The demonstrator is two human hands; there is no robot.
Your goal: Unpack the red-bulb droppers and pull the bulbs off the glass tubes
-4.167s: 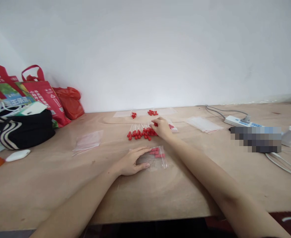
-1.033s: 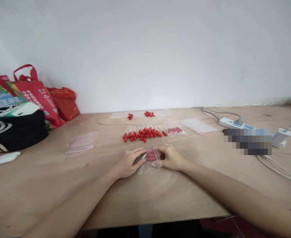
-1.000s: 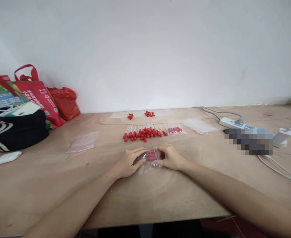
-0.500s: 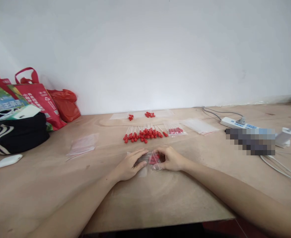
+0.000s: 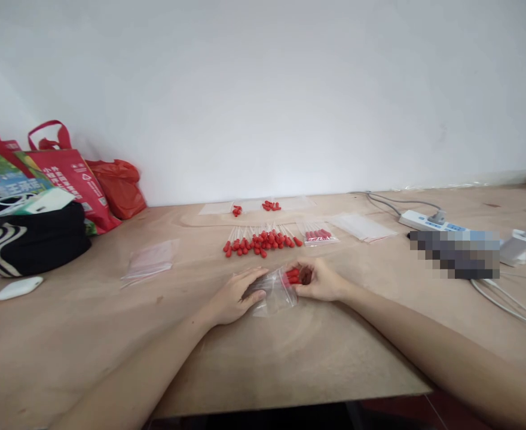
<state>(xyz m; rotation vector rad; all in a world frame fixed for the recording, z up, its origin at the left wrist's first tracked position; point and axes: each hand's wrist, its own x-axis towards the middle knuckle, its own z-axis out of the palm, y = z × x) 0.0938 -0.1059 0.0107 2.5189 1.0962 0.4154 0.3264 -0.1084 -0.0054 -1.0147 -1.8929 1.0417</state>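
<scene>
My left hand [image 5: 236, 294] lies flat, fingers stretched, pressing on a small clear zip bag [image 5: 275, 294] on the wooden table [image 5: 290, 358]. My right hand [image 5: 319, 280] is curled at the bag's right end, fingers closed around several red-tipped droppers [image 5: 293, 275] that stick out of the bag's mouth. Beyond the hands lies a row of loose red-tipped droppers [image 5: 259, 241] and a filled zip bag [image 5: 317, 235].
Empty clear bags lie at left [image 5: 150, 258] and back right [image 5: 362, 227]. Small red pieces [image 5: 270, 206] sit near the wall. Red shopping bags [image 5: 72, 173], a black striped bag [image 5: 30, 239] and a white mouse [image 5: 18, 287] are at left. A power strip [image 5: 428, 221] and cables are at right.
My right hand came back from the loose row to the bag under my left hand. In the last half second it slid right, and red droppers now show outside the bag's mouth.
</scene>
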